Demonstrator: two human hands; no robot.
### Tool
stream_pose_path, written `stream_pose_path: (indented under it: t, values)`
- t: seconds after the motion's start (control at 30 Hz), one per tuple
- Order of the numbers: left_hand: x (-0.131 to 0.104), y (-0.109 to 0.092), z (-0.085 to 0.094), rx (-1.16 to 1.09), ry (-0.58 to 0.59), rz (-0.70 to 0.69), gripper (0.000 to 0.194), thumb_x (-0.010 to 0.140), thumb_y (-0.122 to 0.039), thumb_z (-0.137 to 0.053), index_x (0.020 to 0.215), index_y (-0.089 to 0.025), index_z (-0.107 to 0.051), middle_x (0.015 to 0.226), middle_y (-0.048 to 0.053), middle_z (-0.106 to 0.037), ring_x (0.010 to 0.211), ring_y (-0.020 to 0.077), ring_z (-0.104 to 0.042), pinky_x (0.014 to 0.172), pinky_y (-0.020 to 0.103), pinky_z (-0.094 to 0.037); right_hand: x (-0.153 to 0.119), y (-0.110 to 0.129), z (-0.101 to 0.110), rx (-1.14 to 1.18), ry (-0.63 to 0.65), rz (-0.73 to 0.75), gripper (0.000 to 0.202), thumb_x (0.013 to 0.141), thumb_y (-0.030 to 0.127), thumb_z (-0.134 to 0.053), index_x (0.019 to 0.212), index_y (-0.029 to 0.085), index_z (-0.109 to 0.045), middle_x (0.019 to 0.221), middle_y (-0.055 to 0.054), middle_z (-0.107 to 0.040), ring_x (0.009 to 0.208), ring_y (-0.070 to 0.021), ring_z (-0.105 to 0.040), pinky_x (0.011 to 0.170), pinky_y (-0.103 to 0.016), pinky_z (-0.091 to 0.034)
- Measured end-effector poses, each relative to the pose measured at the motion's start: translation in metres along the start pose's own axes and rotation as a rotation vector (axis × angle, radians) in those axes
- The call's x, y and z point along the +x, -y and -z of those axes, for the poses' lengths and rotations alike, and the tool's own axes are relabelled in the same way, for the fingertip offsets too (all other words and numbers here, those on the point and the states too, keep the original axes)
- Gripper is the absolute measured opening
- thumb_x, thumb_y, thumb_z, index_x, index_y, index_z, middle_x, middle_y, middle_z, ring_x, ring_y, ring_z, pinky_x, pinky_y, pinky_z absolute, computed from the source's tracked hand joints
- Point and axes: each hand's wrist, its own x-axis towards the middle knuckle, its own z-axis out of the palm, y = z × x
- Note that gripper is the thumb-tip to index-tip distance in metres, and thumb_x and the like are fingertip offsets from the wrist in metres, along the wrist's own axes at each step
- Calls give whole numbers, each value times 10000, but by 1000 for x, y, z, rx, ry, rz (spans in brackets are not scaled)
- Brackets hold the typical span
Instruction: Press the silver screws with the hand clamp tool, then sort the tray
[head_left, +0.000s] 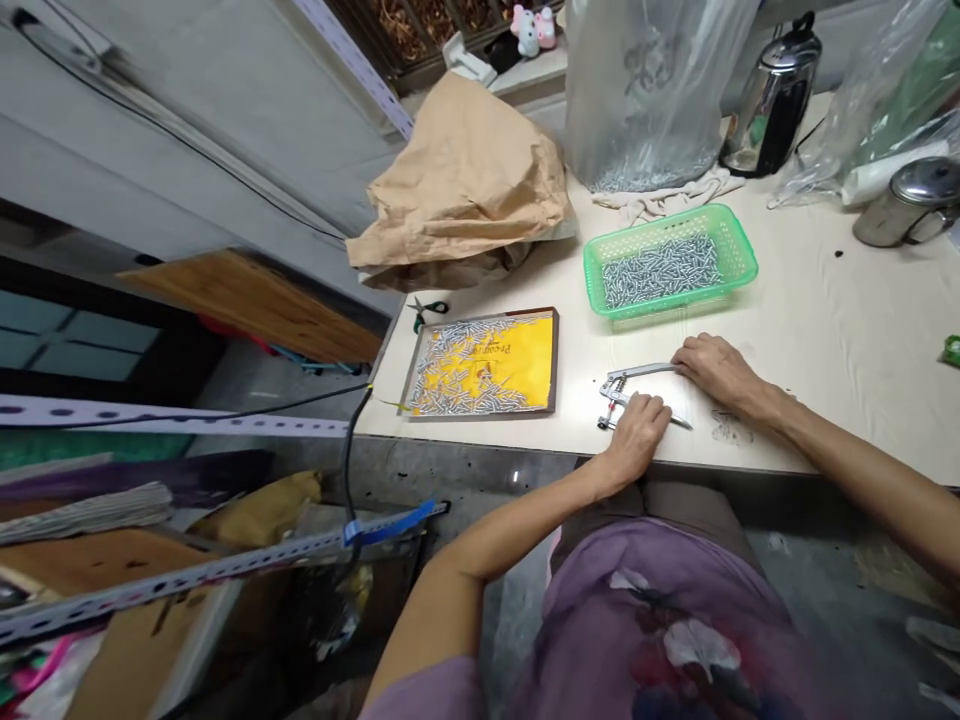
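Note:
A metal hand tool with two long handles and a small spring lies near the front edge of the table. My left hand is closed around its lower handle, whose pointed end sticks out to the right. At the far end of the upper handle, my right hand grips with bent fingers. The handles are spread apart. Left of the tool is a shallow tray with a yellow bottom and many small silvery metal pins. Behind my hands stands a green plastic basket with more such pins.
Scissors lie behind the tray, near a crumpled brown paper bag. A large clear plastic bag stands at the back. A kettle and a metal jug are at the right. A black cable hangs by the table's left edge.

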Motion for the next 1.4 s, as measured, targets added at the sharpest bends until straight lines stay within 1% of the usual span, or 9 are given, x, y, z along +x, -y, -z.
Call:
stream_pose_path:
  t: [0.17, 0.4, 0.63, 0.73, 0.87, 0.97, 1.07, 1.2, 1.4]
  values:
    - [1, -4, -2, -13, -18, -17, 327, 975, -121, -302, 1169, -137, -565, 1122, 141, -607, 1070, 240, -565, 1041, 464, -433, 20, 22, 9, -123, -24, -39, 214, 912, 163, -507, 948, 166, -719, 936, -116, -661, 859, -234, -528, 715, -335, -341]
    - [-49, -11, 11, -137, -257, -202, 337, 983, -164, -343, 1122, -194, -649, 1043, 94, -672, 1045, 199, -593, 957, 377, -489, 39, 96, 9, -110, 141, 538, 125, 885, 208, -610, 838, 223, -725, 1079, -64, -658, 1060, -237, -492, 742, -323, -332]
    - [-96, 110, 60, 122, -448, 579, 246, 960, -223, -464, 996, -171, -701, 905, 90, -673, 864, 204, -571, 826, 365, -484, 43, 94, -21, 120, -7, 608, 236, 936, 126, -439, 819, 164, -640, 851, -82, -653, 835, -195, -545, 719, -325, -401]
    - [-97, 155, 77, 176, -290, 749, 222, 934, -230, -514, 901, -171, -725, 918, 101, -661, 910, 228, -543, 815, 361, -467, 48, 83, -8, 438, -214, 448, 250, 979, 220, -375, 940, 176, -617, 876, -81, -656, 811, -190, -586, 718, -327, -470]
    - [-85, 174, 84, 177, 21, 757, 257, 926, -224, -510, 801, -167, -727, 915, 109, -657, 951, 241, -527, 808, 349, -445, 73, 58, 40, 439, -522, 124, 227, 957, 306, -434, 1068, 226, -615, 947, -76, -659, 865, -236, -612, 762, -402, -507]
    - [-78, 175, 86, 182, 91, 742, 269, 902, -167, -507, 737, -144, -717, 856, 129, -659, 934, 252, -546, 800, 354, -443, 82, 41, 73, 263, -688, 13, 280, 929, 302, -496, 1175, 223, -601, 1064, -108, -638, 1003, -281, -588, 865, -464, -479]
    - [-71, 169, 89, 124, -22, 736, 213, 858, -142, -540, 743, -146, -719, 840, 132, -679, 940, 259, -574, 809, 357, -459, 62, 39, 76, 168, -614, 28, 285, 934, 302, -505, 1188, 216, -601, 1048, -110, -622, 958, -262, -588, 816, -417, -488]
    - [-57, 136, 82, -383, -158, 765, 131, 793, -225, -612, 793, -172, -732, 785, 56, -707, 769, 191, -625, 704, 289, -491, 7, 58, 33, 127, -240, 66, 168, 930, 322, -521, 1027, 231, -624, 884, -42, -584, 689, -177, -548, 586, -307, -434]
    - [-28, 69, 55, -1007, 11, 935, 242, 694, -353, -710, 742, -116, -717, 545, -28, -569, 421, 56, -403, 397, 184, -304, -43, 75, -13, -34, 68, -46, 171, 919, 122, -441, 874, 196, -589, 846, -46, -566, 701, -179, -523, 583, -314, -332]
